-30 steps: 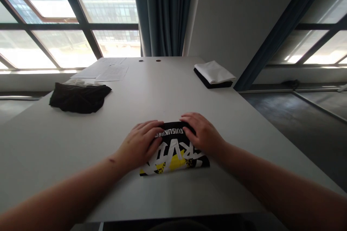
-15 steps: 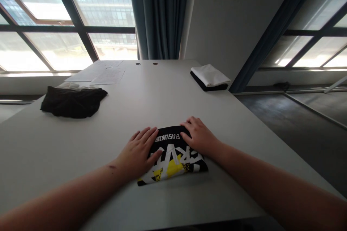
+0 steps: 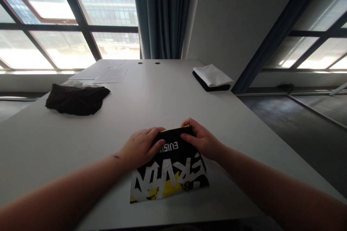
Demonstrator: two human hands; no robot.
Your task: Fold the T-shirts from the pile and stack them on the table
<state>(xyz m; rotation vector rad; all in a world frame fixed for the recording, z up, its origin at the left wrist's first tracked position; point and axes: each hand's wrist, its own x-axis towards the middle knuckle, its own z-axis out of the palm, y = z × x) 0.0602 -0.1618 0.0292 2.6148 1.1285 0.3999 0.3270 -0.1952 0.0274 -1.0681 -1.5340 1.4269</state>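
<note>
A folded black T-shirt [image 3: 170, 177] with white lettering and yellow patches is at the front middle of the table, its far edge raised toward me. My left hand [image 3: 142, 146] grips the far left corner, thumb on the printed face and fingers behind it. At the far right corner, my right hand [image 3: 202, 139] pinches the cloth the same way. A thin yellow strip shows along the top edge between the hands. The fingertips behind the cloth are hidden.
On the white table [image 3: 151, 97], a crumpled black cloth [image 3: 77, 99] lies at left, with papers [image 3: 111, 74] behind it. A folded white cloth [image 3: 213, 75] rests on a folded black one [image 3: 208, 86] at the back right. A blue curtain [image 3: 165, 14] hangs beyond.
Both hands have gone from lying flat on the shirt to gripping its far edge. That edge has tipped up, and more of the print now faces me.
</note>
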